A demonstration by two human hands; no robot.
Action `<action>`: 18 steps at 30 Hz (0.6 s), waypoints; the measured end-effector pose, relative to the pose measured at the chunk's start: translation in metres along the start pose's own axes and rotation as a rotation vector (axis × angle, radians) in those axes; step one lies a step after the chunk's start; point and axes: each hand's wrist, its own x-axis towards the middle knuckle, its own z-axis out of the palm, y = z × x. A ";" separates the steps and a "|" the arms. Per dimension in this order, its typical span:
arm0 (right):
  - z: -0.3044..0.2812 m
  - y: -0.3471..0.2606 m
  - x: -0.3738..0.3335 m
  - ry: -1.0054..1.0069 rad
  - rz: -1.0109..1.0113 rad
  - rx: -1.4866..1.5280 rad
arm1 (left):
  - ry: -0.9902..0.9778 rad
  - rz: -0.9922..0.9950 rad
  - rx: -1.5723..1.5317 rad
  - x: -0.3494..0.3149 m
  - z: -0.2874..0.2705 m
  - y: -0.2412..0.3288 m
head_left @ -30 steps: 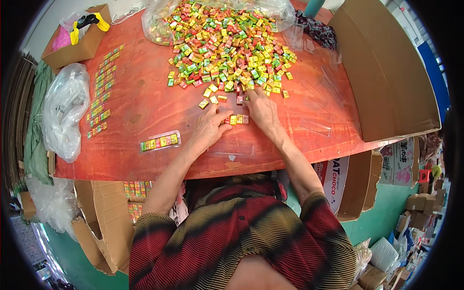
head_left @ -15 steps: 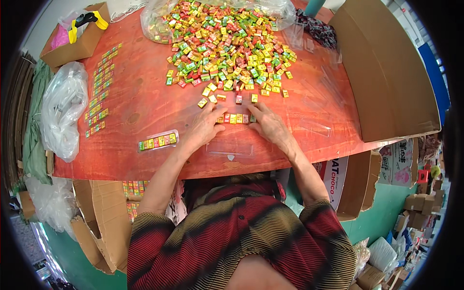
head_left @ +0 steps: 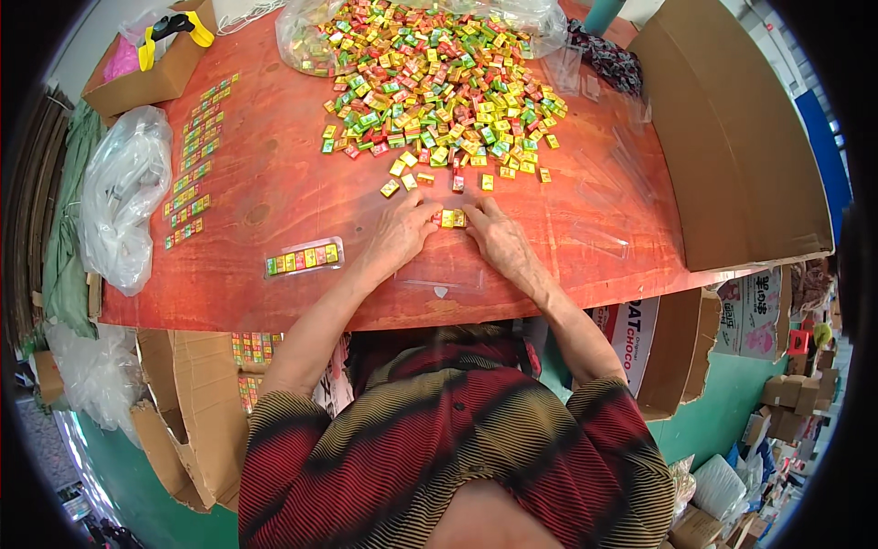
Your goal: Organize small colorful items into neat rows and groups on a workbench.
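A short row of small yellow and red boxes (head_left: 453, 219) lies on the red table in front of me. My left hand (head_left: 400, 235) presses its left end, fingers bent round the boxes there. At the right end, my right hand (head_left: 503, 240) grips the row in the same way, so the end boxes are partly hidden. Just nearer to me lies a clear plastic tray (head_left: 441, 279), hard to make out against the wood. Left of my left forearm, another clear tray (head_left: 305, 259) holds a row of the coloured boxes. A few loose boxes (head_left: 409, 158) lie just beyond my hands.
A large heap of small boxes (head_left: 448, 82) spills from a clear bag at the far side. Rows of boxes (head_left: 195, 151) line the left, beside a plastic bag (head_left: 128, 206). A tall cardboard box (head_left: 732, 137) stands at the right. Clear plastic pieces (head_left: 599, 240) lie nearby.
My hands have come closer together along the row, and fewer boxes show between them. The whole view has shifted slightly.
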 end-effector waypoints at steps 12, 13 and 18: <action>0.013 -0.041 -0.071 0.044 0.001 -0.097 | 0.147 0.021 0.258 -0.076 0.010 0.041; 0.014 -0.043 -0.076 0.042 0.003 -0.094 | 0.192 0.128 0.414 -0.079 0.011 0.040; 0.020 -0.054 -0.095 -0.130 0.035 -0.299 | 0.031 0.039 0.546 -0.103 0.016 0.053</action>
